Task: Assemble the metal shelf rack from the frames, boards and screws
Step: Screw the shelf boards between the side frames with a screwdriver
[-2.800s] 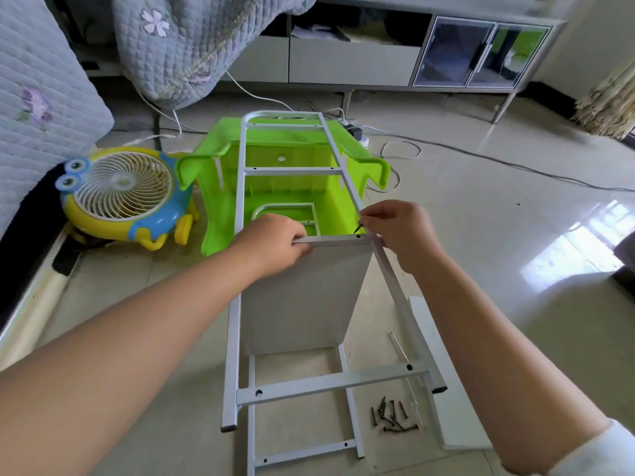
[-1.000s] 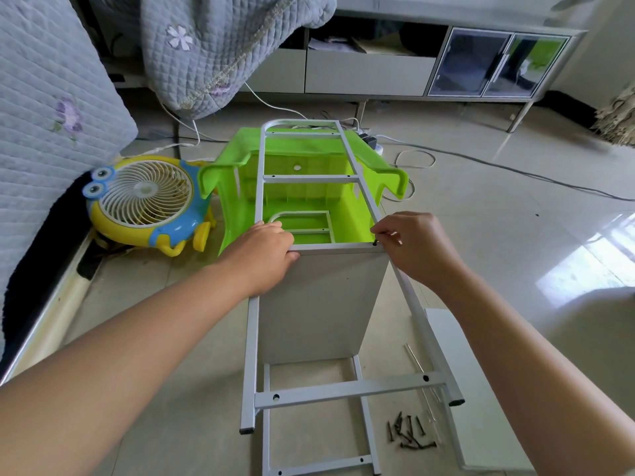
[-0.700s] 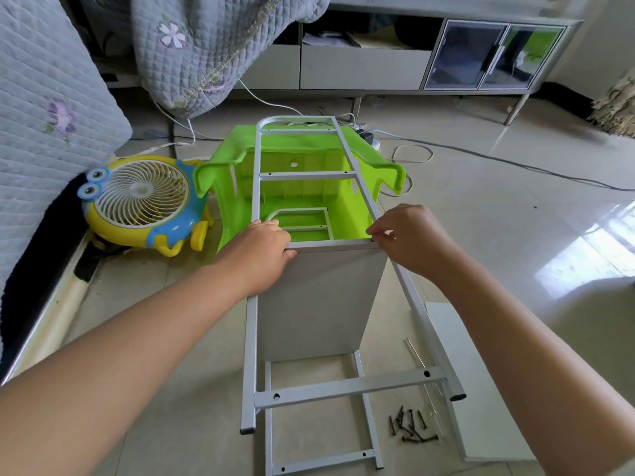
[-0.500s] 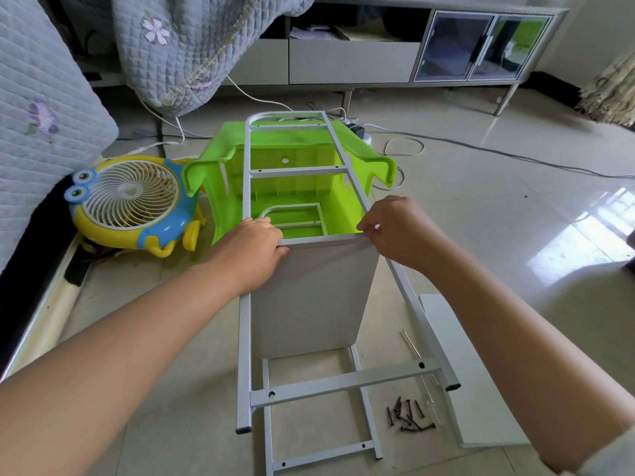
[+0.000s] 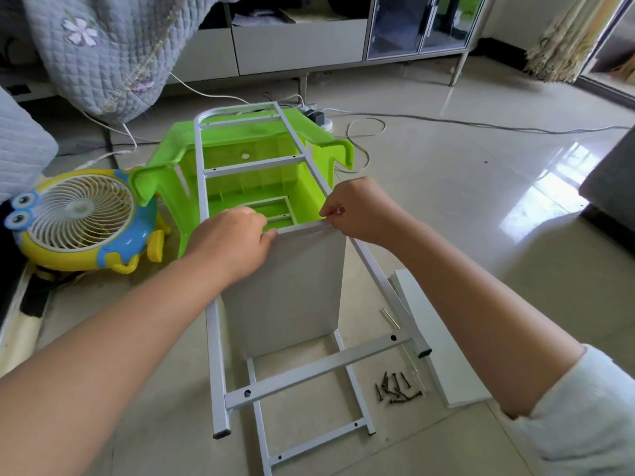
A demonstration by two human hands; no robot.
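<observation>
Since the frame half a second before, we found little displaced: the right hand [image 5: 357, 211] had kept its place at the far right corner of the board [image 5: 285, 290], and the left hand [image 5: 230, 245] had stayed clamped on the board's upper edge near the left corner; only the camera had dipped slightly.

We noted the left hand's fingers curled over the top edge of the white board, gripping it. The right hand's thumb and forefinger were pinched together at the junction of board and upper frame [image 5: 302, 156]; we could not tell what they held, the item being too small to make out.

The board stood on edge between two white metal ladder frames. The upper frame ran from the near floor, its far rounded end resting on an overturned green plastic stool [image 5: 247, 173]. The lower frame [image 5: 309, 438] lay flat on the floor beneath. A crossbar [image 5: 323, 367] of the upper frame showed a screw hole near each end.

A small pile of dark screws [image 5: 397, 389] lay on the tile floor [image 5: 481, 201], just beside a second white board [image 5: 439, 341] lying flat to the right.

A yellow and blue desk fan [image 5: 80, 221] sat left of the stool. A quilted grey blanket [image 5: 113, 53] hung behind, with a low cabinet [image 5: 302, 46] against the far wall.
</observation>
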